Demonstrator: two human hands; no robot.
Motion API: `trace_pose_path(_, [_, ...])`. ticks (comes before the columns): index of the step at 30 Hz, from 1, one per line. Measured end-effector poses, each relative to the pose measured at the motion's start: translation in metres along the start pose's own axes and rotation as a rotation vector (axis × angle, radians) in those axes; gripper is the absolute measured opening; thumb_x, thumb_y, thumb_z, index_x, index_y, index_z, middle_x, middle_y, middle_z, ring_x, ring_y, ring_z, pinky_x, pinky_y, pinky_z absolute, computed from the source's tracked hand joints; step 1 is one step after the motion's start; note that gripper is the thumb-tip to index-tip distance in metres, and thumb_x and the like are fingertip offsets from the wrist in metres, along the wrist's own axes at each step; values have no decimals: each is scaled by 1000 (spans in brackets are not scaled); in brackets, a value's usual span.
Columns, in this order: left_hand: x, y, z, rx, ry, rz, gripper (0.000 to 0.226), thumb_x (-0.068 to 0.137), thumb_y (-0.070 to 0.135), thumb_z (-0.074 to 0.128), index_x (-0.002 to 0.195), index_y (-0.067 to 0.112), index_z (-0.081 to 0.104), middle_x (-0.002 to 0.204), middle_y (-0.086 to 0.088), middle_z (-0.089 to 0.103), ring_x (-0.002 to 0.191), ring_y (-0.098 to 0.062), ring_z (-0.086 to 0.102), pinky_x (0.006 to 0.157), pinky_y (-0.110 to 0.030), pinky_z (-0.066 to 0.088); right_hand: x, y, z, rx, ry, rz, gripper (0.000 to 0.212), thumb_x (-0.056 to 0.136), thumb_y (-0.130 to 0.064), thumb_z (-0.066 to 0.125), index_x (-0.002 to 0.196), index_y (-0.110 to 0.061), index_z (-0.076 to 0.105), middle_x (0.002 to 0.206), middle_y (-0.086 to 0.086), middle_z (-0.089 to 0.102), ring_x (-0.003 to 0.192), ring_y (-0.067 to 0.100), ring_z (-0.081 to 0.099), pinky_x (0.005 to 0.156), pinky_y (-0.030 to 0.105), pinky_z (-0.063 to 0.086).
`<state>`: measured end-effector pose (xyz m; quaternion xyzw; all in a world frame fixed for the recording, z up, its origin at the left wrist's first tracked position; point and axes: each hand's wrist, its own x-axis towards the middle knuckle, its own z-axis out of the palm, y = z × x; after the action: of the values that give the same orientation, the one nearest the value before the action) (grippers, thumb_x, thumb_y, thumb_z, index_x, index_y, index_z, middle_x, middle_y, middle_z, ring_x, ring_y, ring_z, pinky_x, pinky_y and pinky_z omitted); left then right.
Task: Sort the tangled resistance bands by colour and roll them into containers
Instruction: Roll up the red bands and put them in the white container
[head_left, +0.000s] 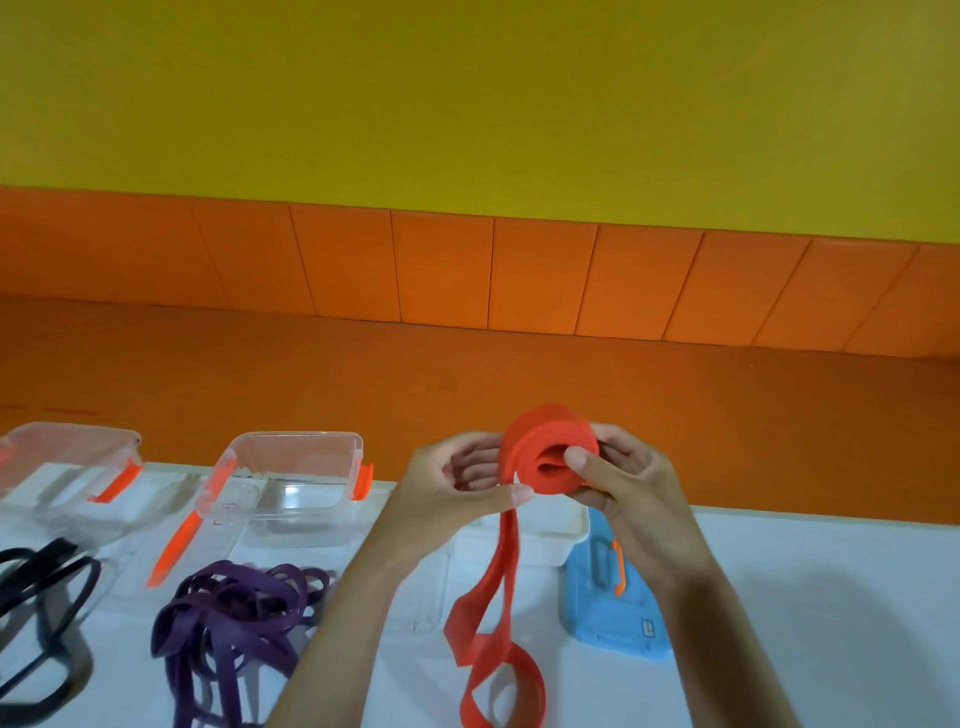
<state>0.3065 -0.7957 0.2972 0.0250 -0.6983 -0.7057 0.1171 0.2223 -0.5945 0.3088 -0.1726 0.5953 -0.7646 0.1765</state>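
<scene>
At the bottom of the frame, a white table (831, 597) runs across the view, with two bare forearms reaching up from the lower edge.

At lower centre, the loose end of a red band (545, 447) lies on the table in twisted loops and rises as two flat strips to the hands. To its left is a heap of tangled purple bands (234, 613). Black bands (36, 597) sprawl at the lower left edge, partly cut off.

Just right of the red strips, a blue lid (613, 608) with an orange clip lies on the table.

At centre frame, both hands hold the red band above the table, its upper part wound into a thick roll. The left hand (467, 483) pinches the strips between thumb and curled fingers, just where they leave the roll. The right hand (623, 483) grips the roll, thumb pressed on its open face and fingers curled behind.

Below the hands, partly hidden, sits a white box (556, 530).

Further back, near the table's far edge, stands a clear box (296, 483) with orange clips, left of centre. A second clear box (67, 467) is at far left.

Beyond the table lie an orange floor (467, 379), a row of orange panels (519, 280), and a yellow wall (467, 104) filling the upper frame.
</scene>
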Motion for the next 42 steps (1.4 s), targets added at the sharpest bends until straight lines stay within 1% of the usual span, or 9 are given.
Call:
trace_pose_path(3, [-3, -6, -1, -37, 66, -7, 53, 64, 35, 98, 114, 30, 81, 108, 0, 82, 103, -17, 78, 86, -25, 60, -4, 12, 6, 19, -7, -12, 47, 69, -23, 98, 109, -11, 78, 112, 17, 78, 103, 31, 76, 79, 28, 63])
trace_pose_path(8, [-3, 7, -17, 247, -23, 98, 45, 74, 27, 98, 111, 46, 80, 109, 14, 82, 103, -6, 78, 91, -18, 59, 2, -5, -18, -364, -235, 49, 61, 76, -24, 96, 130, -36, 69, 126, -11, 75, 117, 9, 72, 91, 22, 59])
trace_pose_path(11, [0, 12, -16, 371, -80, 169, 48, 80, 27, 94, 121, 44, 76, 115, 22, 79, 109, -2, 75, 94, -12, 55, 7, -14, -21, -439, -252, -6, 50, 75, -22, 95, 119, -36, 75, 117, -6, 78, 108, 13, 75, 85, 24, 62])
trace_pose_path(18, [1, -6, -7, 119, 39, 37, 50, 66, 44, 97, 111, 33, 78, 105, 3, 83, 102, -16, 79, 86, -24, 61, -2, 25, -10, -69, -74, -43, 52, 65, -28, 94, 111, -13, 76, 113, 12, 78, 103, 27, 75, 81, 29, 61])
trace_pose_path(22, [3, -2, -20, 372, -16, 104, 46, 67, 49, 97, 109, 42, 80, 108, 19, 81, 104, -5, 77, 93, -23, 61, -4, 31, -10, -266, -163, -3, 52, 75, -23, 96, 121, -27, 74, 125, 2, 75, 121, 22, 70, 94, 33, 60])
trace_pose_path(25, [5, 2, -17, 420, -35, 130, 46, 70, 50, 95, 111, 42, 77, 108, 22, 79, 105, -3, 75, 92, -18, 58, 3, 17, -15, -403, -179, -27, 54, 71, -44, 93, 121, -45, 72, 127, -10, 73, 122, 13, 68, 92, 38, 63])
trace_pose_path(32, [3, -10, -15, 260, 1, 6, 49, 64, 50, 96, 108, 39, 79, 106, 12, 82, 104, -9, 77, 95, -24, 60, 0, 29, -5, -103, -102, -102, 53, 79, -45, 90, 123, -25, 69, 125, 6, 72, 117, 30, 70, 79, 37, 63])
trace_pose_path(37, [2, -7, -22, 429, -53, 35, 39, 70, 41, 98, 102, 51, 77, 101, 23, 80, 98, 0, 76, 85, -7, 54, 12, 18, -16, -476, -286, -16, 56, 73, -50, 88, 124, -50, 66, 127, -14, 72, 124, 8, 65, 95, 32, 62])
trace_pose_path(42, [10, -9, -10, 227, 18, 49, 45, 66, 47, 96, 107, 45, 77, 107, 10, 81, 105, -11, 76, 94, -24, 60, 15, 18, -12, -197, -195, -46, 49, 83, -46, 85, 126, -29, 69, 123, 8, 74, 116, 29, 72, 87, 41, 64])
